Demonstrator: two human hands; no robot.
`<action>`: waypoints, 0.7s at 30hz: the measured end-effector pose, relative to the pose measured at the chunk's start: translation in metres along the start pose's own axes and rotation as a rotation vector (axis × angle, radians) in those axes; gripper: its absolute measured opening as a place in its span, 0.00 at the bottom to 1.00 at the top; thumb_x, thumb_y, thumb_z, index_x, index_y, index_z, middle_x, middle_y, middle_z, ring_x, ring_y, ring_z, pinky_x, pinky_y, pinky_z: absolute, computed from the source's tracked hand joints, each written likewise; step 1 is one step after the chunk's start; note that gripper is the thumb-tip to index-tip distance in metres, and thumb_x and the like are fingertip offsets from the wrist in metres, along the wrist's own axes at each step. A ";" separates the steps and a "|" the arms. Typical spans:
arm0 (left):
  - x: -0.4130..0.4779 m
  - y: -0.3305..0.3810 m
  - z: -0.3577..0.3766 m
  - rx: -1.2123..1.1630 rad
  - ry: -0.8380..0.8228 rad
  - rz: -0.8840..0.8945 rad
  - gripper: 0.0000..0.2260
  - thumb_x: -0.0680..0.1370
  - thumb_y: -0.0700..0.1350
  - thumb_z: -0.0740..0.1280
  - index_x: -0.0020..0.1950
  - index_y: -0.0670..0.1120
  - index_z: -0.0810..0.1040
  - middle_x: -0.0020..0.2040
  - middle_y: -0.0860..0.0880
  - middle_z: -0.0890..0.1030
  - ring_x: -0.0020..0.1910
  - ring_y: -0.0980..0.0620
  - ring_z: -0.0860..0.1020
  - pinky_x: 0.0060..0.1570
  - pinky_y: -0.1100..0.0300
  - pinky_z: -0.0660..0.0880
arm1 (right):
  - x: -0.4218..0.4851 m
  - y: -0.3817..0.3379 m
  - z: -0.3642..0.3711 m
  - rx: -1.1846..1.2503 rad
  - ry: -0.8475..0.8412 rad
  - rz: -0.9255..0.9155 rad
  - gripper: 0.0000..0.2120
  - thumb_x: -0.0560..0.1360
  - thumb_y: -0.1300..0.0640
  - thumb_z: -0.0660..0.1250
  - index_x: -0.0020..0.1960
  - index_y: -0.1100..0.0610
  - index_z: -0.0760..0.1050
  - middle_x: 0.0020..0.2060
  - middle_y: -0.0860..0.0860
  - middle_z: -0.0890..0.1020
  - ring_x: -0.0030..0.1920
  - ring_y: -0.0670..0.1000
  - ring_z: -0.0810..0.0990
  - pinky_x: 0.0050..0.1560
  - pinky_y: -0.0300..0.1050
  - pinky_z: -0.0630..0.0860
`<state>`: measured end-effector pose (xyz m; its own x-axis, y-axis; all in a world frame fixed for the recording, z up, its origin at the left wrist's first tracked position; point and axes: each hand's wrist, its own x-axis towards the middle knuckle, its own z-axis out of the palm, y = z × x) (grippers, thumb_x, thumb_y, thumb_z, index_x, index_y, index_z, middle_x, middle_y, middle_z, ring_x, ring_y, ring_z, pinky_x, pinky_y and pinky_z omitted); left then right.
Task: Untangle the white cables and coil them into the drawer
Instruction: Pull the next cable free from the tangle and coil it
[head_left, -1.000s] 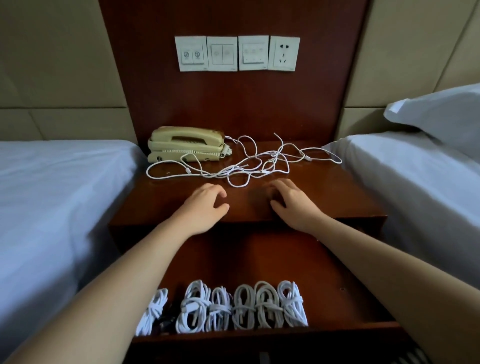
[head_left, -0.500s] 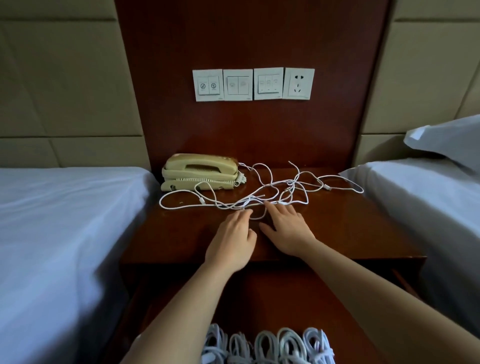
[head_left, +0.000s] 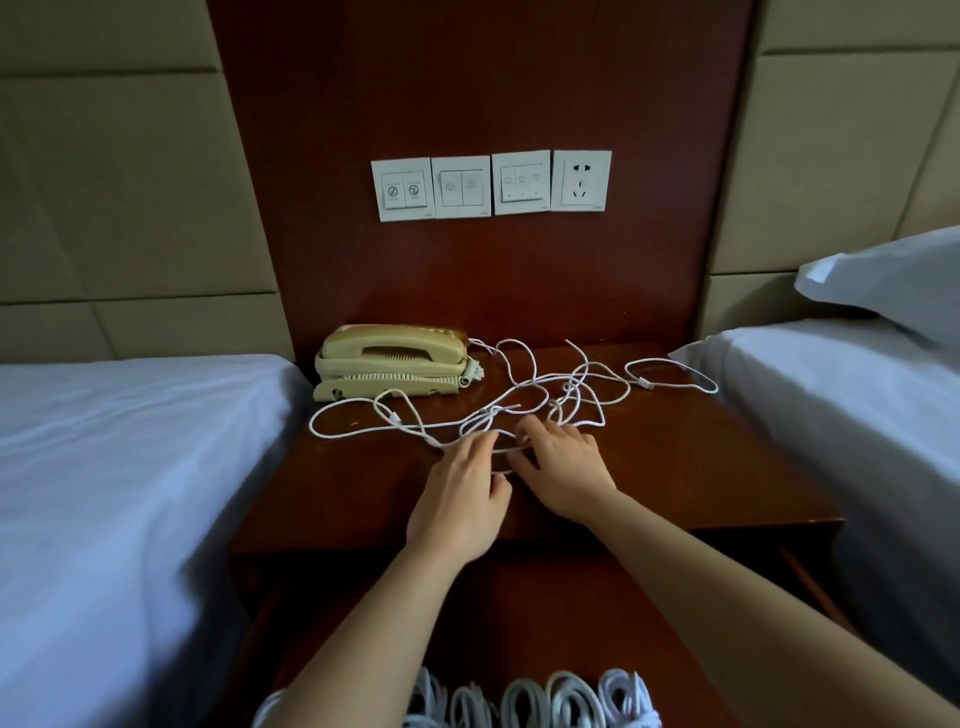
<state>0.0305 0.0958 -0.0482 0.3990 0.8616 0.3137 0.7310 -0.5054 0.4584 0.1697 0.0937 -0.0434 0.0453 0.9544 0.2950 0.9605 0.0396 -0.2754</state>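
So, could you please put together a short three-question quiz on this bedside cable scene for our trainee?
1. True or false: the tangled white cables lie on the nightstand top, beside the telephone.
2. Multiple choice: the coiled cables in the open drawer sit A) side by side in a row, B) in one tall stack, C) on a pillow.
3. Fill in: the left hand and right hand meet the tangle at its ____ edge (near or far).

Key: 1 true; 2 A; 3 near.

Beige telephone, wall switches, pillow.
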 end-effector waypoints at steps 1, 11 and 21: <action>0.001 -0.001 0.000 0.007 -0.003 -0.007 0.23 0.81 0.46 0.57 0.75 0.48 0.58 0.75 0.52 0.61 0.73 0.52 0.59 0.69 0.59 0.59 | -0.002 0.000 0.000 0.011 0.003 -0.043 0.14 0.79 0.45 0.58 0.60 0.52 0.67 0.57 0.51 0.76 0.59 0.55 0.72 0.59 0.51 0.66; 0.010 -0.013 0.003 0.124 0.068 0.027 0.12 0.79 0.49 0.60 0.59 0.45 0.74 0.61 0.53 0.73 0.62 0.51 0.71 0.61 0.58 0.65 | -0.031 0.019 -0.024 0.218 0.009 -0.230 0.06 0.80 0.50 0.57 0.47 0.52 0.67 0.45 0.48 0.70 0.43 0.50 0.72 0.43 0.43 0.69; 0.006 -0.023 -0.026 0.093 0.120 0.037 0.07 0.81 0.45 0.57 0.50 0.47 0.75 0.52 0.51 0.79 0.56 0.48 0.74 0.51 0.56 0.65 | -0.051 0.051 -0.071 0.276 0.389 -0.218 0.06 0.78 0.60 0.63 0.48 0.61 0.77 0.44 0.49 0.73 0.41 0.42 0.73 0.45 0.34 0.68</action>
<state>0.0022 0.1113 -0.0353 0.3615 0.8282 0.4282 0.7676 -0.5251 0.3676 0.2363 0.0262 -0.0074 0.0017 0.7373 0.6756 0.8532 0.3513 -0.3855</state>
